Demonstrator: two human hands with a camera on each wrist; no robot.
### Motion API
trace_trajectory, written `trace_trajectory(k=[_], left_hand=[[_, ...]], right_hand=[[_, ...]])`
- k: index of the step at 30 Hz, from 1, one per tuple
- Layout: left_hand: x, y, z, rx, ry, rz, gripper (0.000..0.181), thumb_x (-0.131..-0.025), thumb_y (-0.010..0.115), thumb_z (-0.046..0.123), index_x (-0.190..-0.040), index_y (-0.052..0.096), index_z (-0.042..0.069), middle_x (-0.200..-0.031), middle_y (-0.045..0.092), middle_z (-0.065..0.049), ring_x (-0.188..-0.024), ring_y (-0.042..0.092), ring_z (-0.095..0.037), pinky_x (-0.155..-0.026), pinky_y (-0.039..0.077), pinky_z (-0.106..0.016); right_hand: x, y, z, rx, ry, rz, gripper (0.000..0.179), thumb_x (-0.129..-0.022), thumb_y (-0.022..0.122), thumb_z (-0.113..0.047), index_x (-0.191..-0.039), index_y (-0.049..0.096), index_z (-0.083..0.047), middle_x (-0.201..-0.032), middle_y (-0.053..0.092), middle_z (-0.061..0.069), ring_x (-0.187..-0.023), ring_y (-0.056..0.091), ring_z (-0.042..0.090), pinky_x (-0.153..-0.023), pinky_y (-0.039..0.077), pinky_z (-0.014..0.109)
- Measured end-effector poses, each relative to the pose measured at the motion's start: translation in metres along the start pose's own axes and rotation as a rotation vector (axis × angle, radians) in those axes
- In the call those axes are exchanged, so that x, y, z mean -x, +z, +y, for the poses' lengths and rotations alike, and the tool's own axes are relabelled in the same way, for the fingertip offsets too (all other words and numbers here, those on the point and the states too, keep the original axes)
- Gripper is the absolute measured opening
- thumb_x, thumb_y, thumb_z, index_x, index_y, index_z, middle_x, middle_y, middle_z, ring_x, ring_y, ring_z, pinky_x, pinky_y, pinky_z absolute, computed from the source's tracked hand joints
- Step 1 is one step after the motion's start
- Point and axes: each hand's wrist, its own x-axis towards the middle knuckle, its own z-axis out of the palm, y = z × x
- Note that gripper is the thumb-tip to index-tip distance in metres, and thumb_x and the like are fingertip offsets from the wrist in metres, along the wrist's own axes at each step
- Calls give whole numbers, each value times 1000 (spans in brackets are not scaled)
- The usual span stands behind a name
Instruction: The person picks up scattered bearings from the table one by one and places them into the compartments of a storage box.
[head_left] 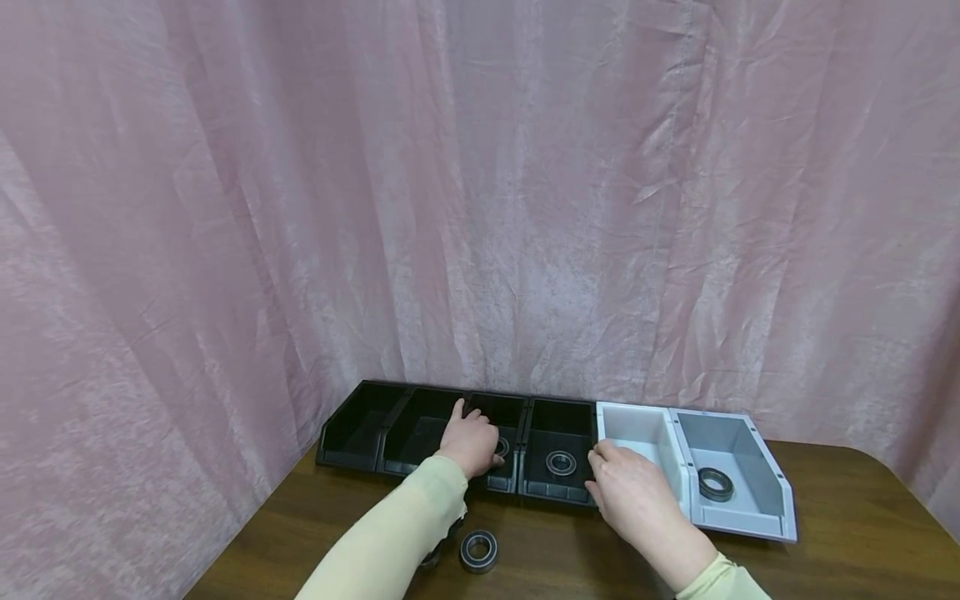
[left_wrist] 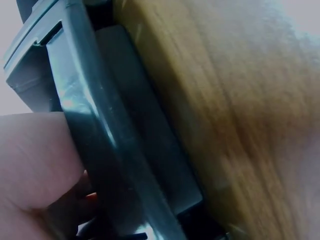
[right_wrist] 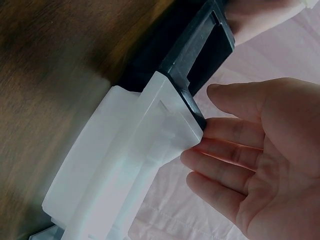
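Observation:
My left hand (head_left: pixel 471 442) is over the third black bin (head_left: pixel 504 483) from the left, its index finger pointing forward. Beside its thumb, a ball bearing (head_left: pixel 502 447) lies in that bin, partly covered by the hand. In the left wrist view the fingers sit behind the bin's front wall (left_wrist: pixel 100 125), mostly hidden. My right hand (head_left: pixel 637 492) is at the seam between the fourth black bin (head_left: pixel 558 492) and the white bin (head_left: pixel 637 410). Its fingers (right_wrist: pixel 225 165) are loosely extended near the bin corner, holding nothing. Another ball bearing (head_left: pixel 561 463) lies flat in the fourth black bin.
Two more black bins (head_left: pixel 352 429) continue the row leftward. At the right end, a grey bin (head_left: pixel 750 522) contains a bearing (head_left: pixel 716 484). On the wooden table (head_left: pixel 540 558) lies a bearing (head_left: pixel 478 551), with another (head_left: pixel 430 560) partly behind the left sleeve. A pink curtain (head_left: pixel 480 208) hangs behind.

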Motion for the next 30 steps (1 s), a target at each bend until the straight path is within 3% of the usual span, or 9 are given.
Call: trace_trajectory(k=[6,13,21,30], left_hand=[[-1,-3,1,9,5,-43,30,-97,84,51,-103,88,23,-135,76,-2,-147,56,-31,-132,20,-63],[1,-10,2,-3,1,-50,32,-97,83,52,-111,87,23,-135,76,0,-147,56,-30,-132,21,-62],[1,-4,1,9,11,-39,32,-98,82,53,-110,88,23,-136,75,0,-146,57,-30,-132,20,-62],[5,-9,2,2,-4,-45,34,-99,80,55,-109,88,24,-137,75,1,-147,56,-28,-132,21,-62]], right_hand=[[1,2,0,0,-5,3,33,-83,97,-17,-103,78,0,-96,67,9,-79,70,26,-71,62,42],[0,2,1,-7,-6,15,32,-82,97,-17,-101,77,-1,-94,65,8,-78,69,26,-70,61,43],[1,3,1,-6,-6,21,33,-82,97,-16,-103,78,0,-97,66,9,-80,70,27,-72,62,43],[1,3,1,-11,-13,34,33,-81,98,-16,-101,76,0,-96,66,9,-78,69,27,-70,61,43]])
